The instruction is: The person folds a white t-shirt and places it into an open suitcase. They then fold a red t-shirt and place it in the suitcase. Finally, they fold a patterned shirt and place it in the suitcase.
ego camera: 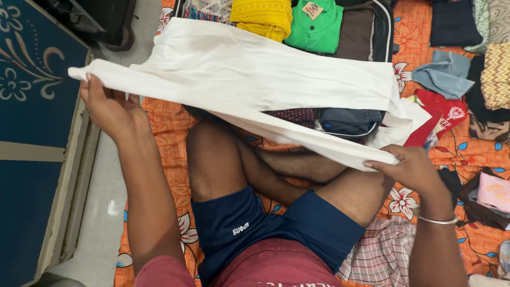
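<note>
Two hands hold one white garment (255, 74): the left hand (109, 109) has its grip on one end, the right hand (411, 170) on the other. Beyond the grips lie one yellow folded garment (262, 17), one green shirt (317, 27) and one open suitcase (366, 32). Right of the right grip sit one blue-grey cloth (445, 74) and one red cloth (442, 112). One bangle (438, 220) circles the right wrist.

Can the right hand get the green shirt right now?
Probably not: the right hand is pinching the white cloth, which stretches between it and the green shirt. It would need to let go first.
</note>
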